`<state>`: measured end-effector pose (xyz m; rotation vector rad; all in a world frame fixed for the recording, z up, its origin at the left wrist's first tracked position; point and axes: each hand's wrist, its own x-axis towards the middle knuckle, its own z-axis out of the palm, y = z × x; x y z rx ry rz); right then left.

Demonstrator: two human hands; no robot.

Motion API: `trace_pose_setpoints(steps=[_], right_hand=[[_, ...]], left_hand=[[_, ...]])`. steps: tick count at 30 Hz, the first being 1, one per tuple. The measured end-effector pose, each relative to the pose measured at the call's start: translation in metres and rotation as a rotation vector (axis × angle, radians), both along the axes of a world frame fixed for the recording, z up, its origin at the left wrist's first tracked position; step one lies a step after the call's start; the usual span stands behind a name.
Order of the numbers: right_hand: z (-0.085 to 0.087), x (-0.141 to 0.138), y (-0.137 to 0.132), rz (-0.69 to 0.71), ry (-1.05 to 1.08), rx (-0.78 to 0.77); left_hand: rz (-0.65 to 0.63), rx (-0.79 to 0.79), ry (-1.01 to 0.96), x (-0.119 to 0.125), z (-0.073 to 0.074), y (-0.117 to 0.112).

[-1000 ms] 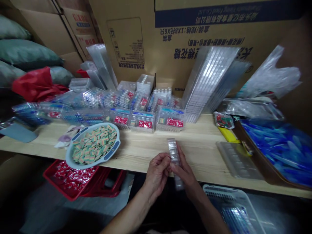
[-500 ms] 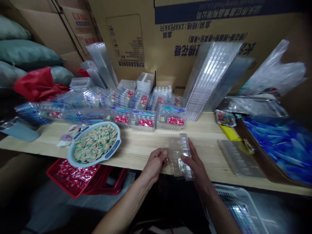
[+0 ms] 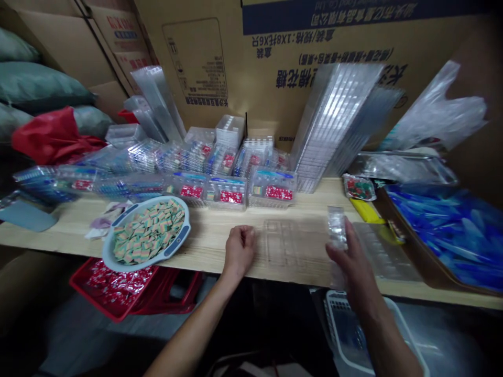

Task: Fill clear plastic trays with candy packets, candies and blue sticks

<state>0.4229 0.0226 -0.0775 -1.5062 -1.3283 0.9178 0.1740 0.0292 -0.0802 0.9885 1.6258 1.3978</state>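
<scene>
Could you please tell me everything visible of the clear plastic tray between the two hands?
The clear plastic tray looks thin and see-through, with the wooden table showing through it. Moulded ridges outline recesses in its left part; its right side is blurred. It appears to lie flat near the table's front edge, with no contents visible. The left hand is close to its left side; whether they touch is unclear.

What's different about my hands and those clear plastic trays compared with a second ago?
Your right hand has carried the tray stack to the right. One clear tray has come off and lies between the hands; your left hand, moved slightly left, no longer touches the stack. The blue-rimmed bowl and packed trays stayed put.
</scene>
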Motion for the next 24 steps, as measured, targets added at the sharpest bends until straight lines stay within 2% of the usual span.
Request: trace_pose_setpoints(steps=[2,4,5,7,11,15,18,24], right_hand=[[0.009,-0.018,-0.015,0.101,0.074,0.018],[0.016,-0.038,-0.027,0.234,0.183,0.027],[0.018,-0.047,-0.031,0.284,0.229,0.025],[0.018,-0.061,-0.034,0.345,0.308,0.008],[0.013,-0.074,-0.031,0.396,0.347,0.017],[0.016,-0.079,-0.031,0.369,0.295,0.066],[0.019,-0.083,-0.033,0.389,0.302,0.062],[0.022,-0.087,-0.034,0.460,0.382,0.047]], left_hand=[[-0.133,0.023,-0.219,0.014,0.018,-0.012],[-0.314,-0.033,-0.539,0.029,0.035,-0.024],[-0.366,-0.070,-0.682,0.035,0.041,-0.029],[-0.376,-0.123,-0.862,0.043,0.049,-0.034],[-0.314,-0.123,-0.942,0.045,0.046,-0.036],[-0.275,-0.043,-0.994,0.040,0.041,-0.038],[-0.228,-0.065,-1.010,0.038,0.040,-0.040],[-0.216,-0.082,-1.007,0.035,0.037,-0.040]])
